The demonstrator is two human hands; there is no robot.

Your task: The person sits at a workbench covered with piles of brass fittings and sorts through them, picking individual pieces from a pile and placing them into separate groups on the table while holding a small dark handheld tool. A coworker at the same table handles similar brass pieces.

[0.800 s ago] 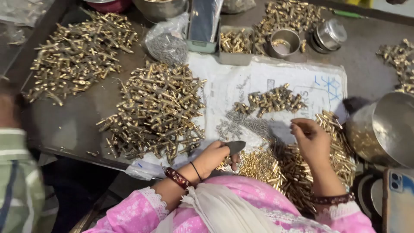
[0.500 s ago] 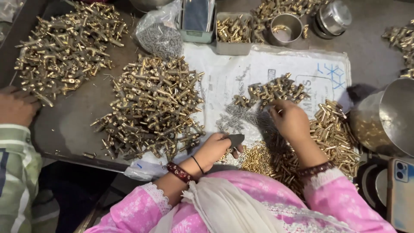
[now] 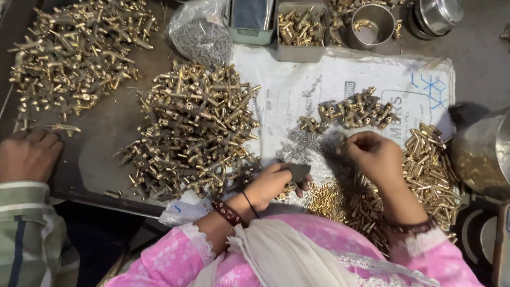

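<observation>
1. While my hands work low over the white printed sack [image 3: 297, 90], the containers sit along the far edge: a grey rectangular tray [image 3: 302, 29] is filled with small brass fittings, and just left of it stands a second box [image 3: 251, 20] whose dark contents I cannot make out
2. Right of the tray a round steel cup [image 3: 372, 25] holds one or two brass pieces, and beyond it a stack of steel bowls [image 3: 436, 17] shows nothing inside that I can tell
3. Left of the boxes, a clear plastic bag [image 3: 199, 34] is bulging with tiny grey screws
4. At the right edge a large steel pot [image 3: 481, 154] stands beside the heap of brass tubes [image 3: 427, 170]; its inside is hidden from me
5. My left hand [image 3: 273, 183] rests near my body at the near edge of the sack, wrist bent, fingers curled narrow around a small dark flat tool [image 3: 298, 171], with a dark bangle and a thin band on the wrist
6. My right hand [image 3: 374, 154] reaches farther out, knuckles up, fingertips pinched close together over the scatter of grey screws [image 3: 305, 143] on the sack; whether a piece is between them I cannot tell
7. Just beyond that hand lies a small cluster of assembled brass fittings [image 3: 353, 111]; a bigger pile [image 3: 194, 133] lies to the left, and another [image 3: 74, 58] at the far left
8. Another person's hand [image 3: 26, 157] lies flat on the dark table [image 3: 114, 122] at the left, in a striped sleeve
</observation>
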